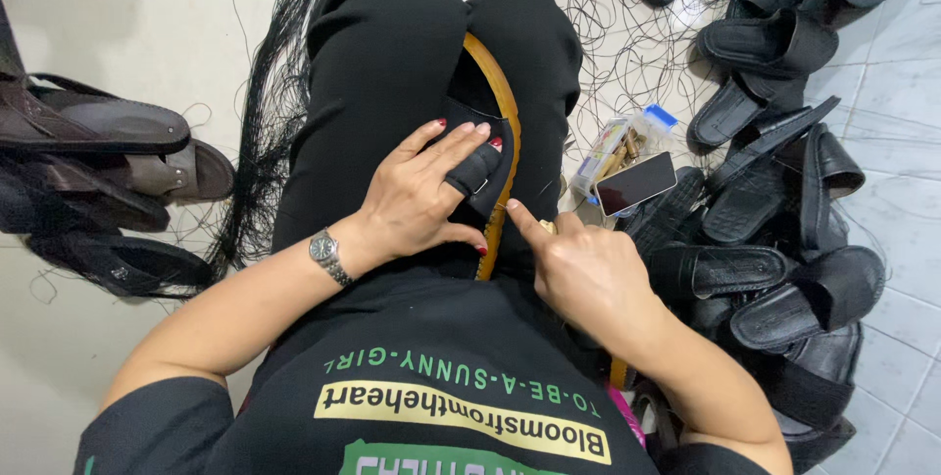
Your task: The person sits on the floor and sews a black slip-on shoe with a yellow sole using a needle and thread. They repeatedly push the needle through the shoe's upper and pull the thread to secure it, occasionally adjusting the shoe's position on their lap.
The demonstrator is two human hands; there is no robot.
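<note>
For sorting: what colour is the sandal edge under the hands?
Tan-brown edge on the black sandal, head view.

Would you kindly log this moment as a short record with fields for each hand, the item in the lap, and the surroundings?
Left hand: left hand lies flat on the sandal, a black guard on one finger.
Right hand: right hand points its index finger at the sandal's tan edge; what it pinches cannot be told.
Sandal: black upper, tan rim, lying on the lap.
Right side: pile of black sandals, a phone, a clear box.
Left side: brown sandals.
Floor: loose black thread on pale tiles.
</note>
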